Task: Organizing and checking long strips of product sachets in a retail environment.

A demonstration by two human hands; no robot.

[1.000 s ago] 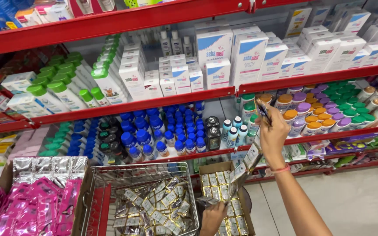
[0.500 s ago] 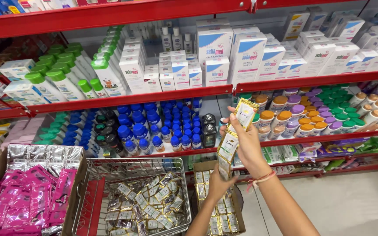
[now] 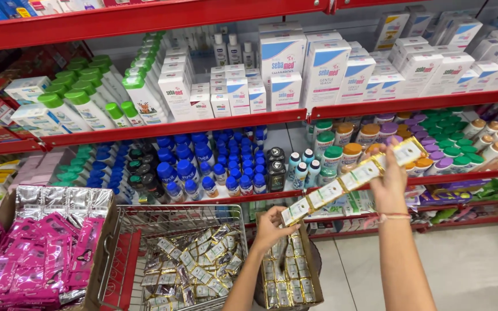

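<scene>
A strip of gold sachets (image 3: 353,177) is held stretched on a slant in front of the red shelves (image 3: 191,126), and both hands are at work on it. The right hand (image 3: 388,179) is raised high on the right, its grip closed on the strip's upper end, near the orange-capped and purple-capped jars (image 3: 376,133). The left hand (image 3: 269,229) is lower, its grip pinched shut on the bottom end, just above the open cardboard box (image 3: 286,270) packed with more gold sachets. To the left, a wire basket (image 3: 174,259) is seen, heaped with loose sachets of the same kind, and further left a box of pink sachets (image 3: 36,265). The step in hand looks like the strip being drawn out full length, clear of the box. The next move probably calls for both ends to be kept taut, so the strip is not torn at its seams.
</scene>
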